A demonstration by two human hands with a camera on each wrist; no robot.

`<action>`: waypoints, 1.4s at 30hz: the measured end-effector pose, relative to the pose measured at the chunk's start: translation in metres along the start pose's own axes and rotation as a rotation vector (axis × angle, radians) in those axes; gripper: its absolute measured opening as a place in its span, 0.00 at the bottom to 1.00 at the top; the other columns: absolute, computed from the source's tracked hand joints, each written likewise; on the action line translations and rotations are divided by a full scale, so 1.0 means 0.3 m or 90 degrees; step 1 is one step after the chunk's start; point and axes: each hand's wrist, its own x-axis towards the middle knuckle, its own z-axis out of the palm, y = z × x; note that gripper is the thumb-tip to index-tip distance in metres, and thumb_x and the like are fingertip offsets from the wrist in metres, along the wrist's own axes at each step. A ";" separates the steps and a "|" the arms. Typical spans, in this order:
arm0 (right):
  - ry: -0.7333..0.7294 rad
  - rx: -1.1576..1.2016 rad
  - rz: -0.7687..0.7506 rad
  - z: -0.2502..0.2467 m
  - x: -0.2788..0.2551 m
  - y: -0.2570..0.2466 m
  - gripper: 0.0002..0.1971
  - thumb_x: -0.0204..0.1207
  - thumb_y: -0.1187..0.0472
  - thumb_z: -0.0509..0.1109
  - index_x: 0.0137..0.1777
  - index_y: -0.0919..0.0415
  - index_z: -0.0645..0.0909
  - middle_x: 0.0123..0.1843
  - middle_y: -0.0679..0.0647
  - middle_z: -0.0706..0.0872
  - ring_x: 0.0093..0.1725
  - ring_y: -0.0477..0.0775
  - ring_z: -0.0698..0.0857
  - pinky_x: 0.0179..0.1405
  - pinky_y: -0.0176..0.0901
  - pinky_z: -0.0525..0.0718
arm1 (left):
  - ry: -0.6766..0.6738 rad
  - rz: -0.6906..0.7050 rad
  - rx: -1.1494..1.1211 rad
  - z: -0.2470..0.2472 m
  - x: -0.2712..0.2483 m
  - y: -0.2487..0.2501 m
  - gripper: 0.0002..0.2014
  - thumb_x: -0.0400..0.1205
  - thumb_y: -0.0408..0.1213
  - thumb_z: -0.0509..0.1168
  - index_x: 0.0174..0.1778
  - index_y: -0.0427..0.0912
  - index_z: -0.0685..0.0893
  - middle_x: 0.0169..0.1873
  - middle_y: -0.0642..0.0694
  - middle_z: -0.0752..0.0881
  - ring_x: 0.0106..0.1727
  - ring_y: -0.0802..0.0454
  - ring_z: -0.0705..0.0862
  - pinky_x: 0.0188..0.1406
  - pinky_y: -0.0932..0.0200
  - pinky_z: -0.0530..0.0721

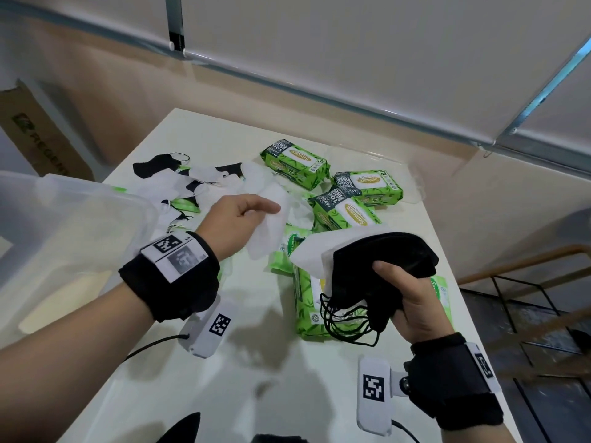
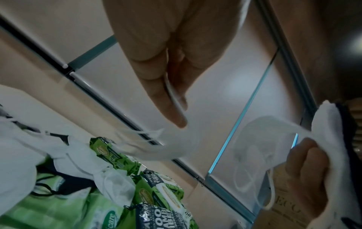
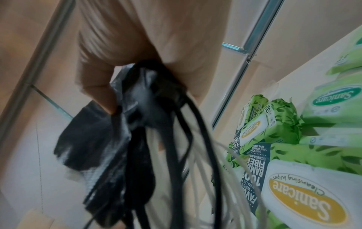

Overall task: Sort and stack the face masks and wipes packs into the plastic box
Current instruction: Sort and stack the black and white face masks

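Observation:
My right hand (image 1: 412, 298) grips a bundle of black and white face masks (image 1: 377, 260) above the table, their black ear loops (image 3: 182, 155) hanging down. My left hand (image 1: 243, 219) pinches a single white mask (image 1: 271, 231) beside that bundle, its edge between thumb and finger (image 2: 170, 96). More black and white masks (image 1: 179, 183) lie loose at the table's far left. Several green wipes packs (image 1: 295, 163) lie in the middle and far side, one under the bundle (image 1: 308, 302). The clear plastic box (image 1: 64, 231) stands at the left edge.
The white table (image 1: 224, 378) ends close on the right, where a railing (image 1: 527, 266) and a drop show. A cardboard carton (image 1: 38, 135) leans at the far left. A wall with blinds stands behind the table.

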 end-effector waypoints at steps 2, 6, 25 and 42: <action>-0.018 -0.001 0.000 -0.009 -0.003 -0.002 0.19 0.47 0.58 0.86 0.41 0.60 0.90 0.39 0.58 0.91 0.40 0.54 0.91 0.33 0.41 0.87 | -0.096 -0.052 -0.046 0.001 -0.007 0.007 0.18 0.74 0.32 0.72 0.59 0.52 0.83 0.45 0.48 0.86 0.44 0.56 0.82 0.52 0.72 0.78; -0.033 0.019 -0.013 -0.019 -0.001 -0.015 0.25 0.40 0.50 0.90 0.40 0.56 0.91 0.38 0.56 0.91 0.40 0.53 0.91 0.35 0.42 0.88 | -0.268 -0.113 -0.120 0.005 -0.014 0.028 0.55 0.58 0.18 0.79 0.80 0.46 0.61 0.69 0.44 0.74 0.70 0.50 0.76 0.63 0.63 0.78; 0.012 0.059 0.005 0.002 0.030 -0.070 0.35 0.45 0.54 0.84 0.56 0.63 0.83 0.45 0.57 0.90 0.46 0.57 0.90 0.40 0.52 0.87 | -0.222 0.600 0.280 0.017 -0.029 0.135 0.08 0.66 0.30 0.71 0.34 0.47 0.93 0.73 0.55 0.72 0.77 0.51 0.64 0.76 0.64 0.61; -0.182 -0.202 -0.023 -0.020 -0.009 -0.158 0.13 0.50 0.54 0.86 0.35 0.55 0.91 0.33 0.52 0.90 0.33 0.49 0.89 0.32 0.39 0.85 | -0.224 0.202 -0.023 -0.043 -0.038 0.219 0.08 0.57 0.28 0.62 0.21 0.39 0.67 0.18 0.50 0.67 0.22 0.55 0.64 0.22 0.66 0.61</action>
